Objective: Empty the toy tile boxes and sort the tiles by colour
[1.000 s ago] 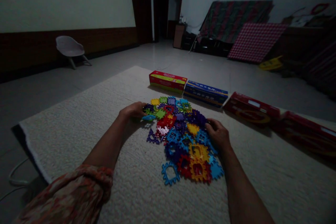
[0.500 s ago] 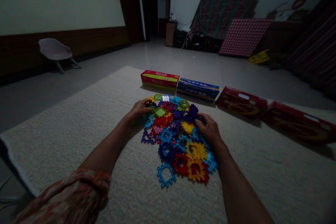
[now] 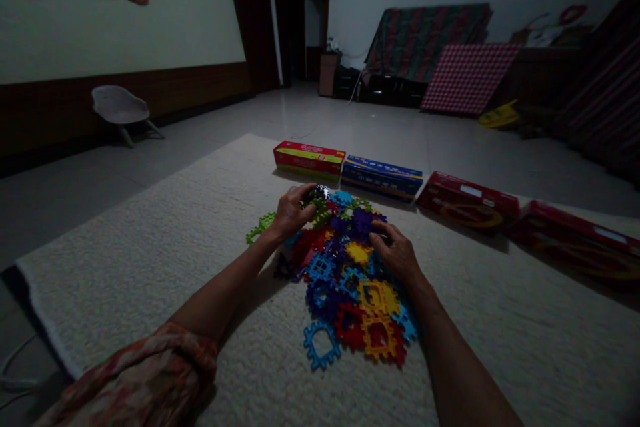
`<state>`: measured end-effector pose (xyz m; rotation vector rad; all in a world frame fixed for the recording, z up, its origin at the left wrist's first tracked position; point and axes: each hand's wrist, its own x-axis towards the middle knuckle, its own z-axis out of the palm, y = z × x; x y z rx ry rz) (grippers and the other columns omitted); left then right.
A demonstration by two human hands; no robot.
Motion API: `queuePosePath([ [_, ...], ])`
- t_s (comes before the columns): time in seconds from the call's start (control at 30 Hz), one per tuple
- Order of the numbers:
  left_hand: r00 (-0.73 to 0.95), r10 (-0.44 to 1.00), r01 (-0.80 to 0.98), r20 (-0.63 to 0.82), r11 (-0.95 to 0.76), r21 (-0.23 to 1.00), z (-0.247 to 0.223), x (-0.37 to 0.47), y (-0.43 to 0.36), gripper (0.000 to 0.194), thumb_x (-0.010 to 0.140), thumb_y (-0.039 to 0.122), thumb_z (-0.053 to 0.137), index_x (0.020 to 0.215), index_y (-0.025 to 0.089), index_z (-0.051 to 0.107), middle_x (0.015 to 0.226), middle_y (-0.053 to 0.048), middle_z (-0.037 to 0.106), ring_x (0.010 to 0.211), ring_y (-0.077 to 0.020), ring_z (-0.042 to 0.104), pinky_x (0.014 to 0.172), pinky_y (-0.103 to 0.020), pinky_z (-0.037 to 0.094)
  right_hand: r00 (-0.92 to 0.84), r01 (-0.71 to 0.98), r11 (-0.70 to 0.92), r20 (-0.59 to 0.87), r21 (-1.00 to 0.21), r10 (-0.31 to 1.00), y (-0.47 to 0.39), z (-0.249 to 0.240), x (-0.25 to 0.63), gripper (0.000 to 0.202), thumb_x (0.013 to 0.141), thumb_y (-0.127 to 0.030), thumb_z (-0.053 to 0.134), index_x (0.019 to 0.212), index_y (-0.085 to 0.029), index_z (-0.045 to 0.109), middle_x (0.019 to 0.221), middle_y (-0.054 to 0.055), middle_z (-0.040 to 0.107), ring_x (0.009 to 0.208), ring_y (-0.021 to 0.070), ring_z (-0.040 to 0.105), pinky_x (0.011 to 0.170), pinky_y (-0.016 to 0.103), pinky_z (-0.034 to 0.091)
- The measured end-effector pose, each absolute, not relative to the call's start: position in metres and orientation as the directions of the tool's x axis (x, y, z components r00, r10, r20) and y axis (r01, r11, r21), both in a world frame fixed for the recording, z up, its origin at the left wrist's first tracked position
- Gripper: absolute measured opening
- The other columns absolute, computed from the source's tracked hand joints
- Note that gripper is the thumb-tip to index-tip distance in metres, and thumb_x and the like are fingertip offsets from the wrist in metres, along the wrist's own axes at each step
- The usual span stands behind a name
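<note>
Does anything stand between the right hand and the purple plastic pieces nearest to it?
Nothing visible does: the right hand is at the edge of the purple plastic pieces. The blue box stands beyond them, out of the way.

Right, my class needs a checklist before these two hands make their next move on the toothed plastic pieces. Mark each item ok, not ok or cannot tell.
1. Both hands at the pile: ok. The left hand is at its far left part, the right hand at its right side.
2. Left hand's grip: cannot tell. Exactly what it holds is unclear.
3. Right hand's grip: cannot tell. Its fingers are at a purple toothed piece, but no firm hold shows.
4. Pieces separated: not ok. Many overlap on the cream textured mat.
5. Blue box untouched by either hand: ok.
6. Bright light: not ok. The room is dim.
</note>
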<state>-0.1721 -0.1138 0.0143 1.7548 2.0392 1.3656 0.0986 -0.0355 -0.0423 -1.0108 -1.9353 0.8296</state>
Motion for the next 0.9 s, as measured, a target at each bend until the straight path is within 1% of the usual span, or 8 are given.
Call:
queuePosePath([
  [0.13, -0.202, 0.894, 0.663, 0.399, -0.175, 0.728, 0.009, -0.163, -0.110, 0.057, 0.079, 0.024, 0.070, 0.135, 0.022, 0.062, 0.128, -0.009, 0.068, 0.110, -0.0224, 0.066, 0.098, -0.036, 0.055, -0.345, 0.324, 0.435, 0.323, -0.840, 0.881, -0.036, -0.043, 0.099, 0.045, 0.079, -0.052, 0.060, 0.108, -0.018, 0.071, 0.118, 0.014, 0.071, 0.095, 0.0260, 0.072, 0.091, 0.044, 0.058],
  [0.23, -0.182, 0.905, 0.702, 0.385, -0.154, 0.695, 0.003, -0.183, -0.107, 0.047, 0.084, 0.029, 0.068, 0.131, 0.022, 0.065, 0.130, -0.009, 0.067, 0.116, -0.0237, 0.064, 0.103, -0.039, 0.052, -0.317, 0.320, 0.419, 0.320, -0.850, 0.893, -0.035, -0.043, 0.101, 0.046, 0.080, -0.052, 0.060, 0.108, -0.017, 0.071, 0.118, 0.014, 0.071, 0.093, 0.0253, 0.072, 0.089, 0.043, 0.059],
  [0.3, -0.269, 0.881, 0.770, 0.390, -0.047, 0.636, -0.002, -0.205, -0.105, 0.040, 0.088, 0.029, 0.063, 0.127, 0.020, 0.067, 0.131, -0.010, 0.066, 0.124, -0.0251, 0.060, 0.110, -0.040, 0.047, -0.300, 0.328, 0.418, 0.325, -0.847, 0.897, -0.034, -0.044, 0.102, 0.045, 0.081, -0.051, 0.059, 0.108, -0.018, 0.071, 0.118, 0.014, 0.071, 0.093, 0.0251, 0.071, 0.088, 0.043, 0.059],
  [0.4, -0.422, 0.860, 0.803, 0.286, 0.209, 0.558, -0.016, -0.236, -0.103, 0.045, 0.091, 0.028, 0.058, 0.134, 0.016, 0.061, 0.135, -0.015, 0.062, 0.129, -0.0276, 0.056, 0.113, -0.039, 0.043, -0.272, 0.355, 0.435, 0.353, -0.828, 0.895, -0.030, -0.045, 0.104, 0.041, 0.082, -0.050, 0.059, 0.107, -0.020, 0.071, 0.119, 0.013, 0.071, 0.098, 0.0261, 0.070, 0.092, 0.045, 0.058],
  [0.53, -0.448, 0.880, 0.835, 0.157, 0.349, 0.427, -0.035, -0.250, -0.098, 0.049, 0.094, 0.031, 0.050, 0.139, 0.011, 0.055, 0.134, -0.020, 0.060, 0.127, -0.0308, 0.055, 0.111, -0.045, 0.042, -0.239, 0.426, 0.475, 0.411, -0.770, 0.880, -0.025, -0.051, 0.106, 0.041, 0.078, -0.051, 0.060, 0.103, -0.021, 0.072, 0.124, 0.014, 0.069, 0.116, 0.0307, 0.064, 0.105, 0.050, 0.049],
  [0.7, -0.365, 0.921, 0.863, 0.135, 0.280, 0.420, -0.038, -0.239, -0.093, 0.040, 0.092, 0.025, 0.049, 0.128, 0.016, 0.063, 0.131, -0.016, 0.064, 0.126, -0.0273, 0.057, 0.110, -0.041, 0.043, -0.291, 0.453, 0.467, 0.369, -0.760, 0.883, -0.023, -0.054, 0.105, 0.043, 0.076, -0.052, 0.060, 0.104, -0.022, 0.072, 0.125, 0.014, 0.069, 0.117, 0.0311, 0.064, 0.108, 0.052, 0.046],
  [0.83, -0.255, 0.952, 0.831, 0.167, 0.128, 0.541, -0.034, -0.226, -0.091, 0.038, 0.090, 0.025, 0.051, 0.123, 0.019, 0.067, 0.134, -0.012, 0.065, 0.125, -0.0232, 0.059, 0.110, -0.036, 0.044, -0.341, 0.444, 0.464, 0.334, -0.766, 0.879, -0.027, -0.050, 0.104, 0.045, 0.077, -0.052, 0.059, 0.108, -0.021, 0.071, 0.126, 0.014, 0.070, 0.117, 0.0308, 0.065, 0.107, 0.051, 0.048],
  [0.9, -0.245, 0.951, 0.782, 0.189, 0.079, 0.618, -0.034, -0.217, -0.092, 0.034, 0.088, 0.026, 0.056, 0.118, 0.022, 0.071, 0.125, -0.010, 0.070, 0.117, -0.0221, 0.065, 0.105, -0.036, 0.049, -0.352, 0.434, 0.459, 0.323, -0.775, 0.879, -0.030, -0.046, 0.103, 0.045, 0.076, -0.052, 0.059, 0.107, -0.021, 0.072, 0.122, 0.013, 0.071, 0.114, 0.0307, 0.067, 0.105, 0.050, 0.049],
])
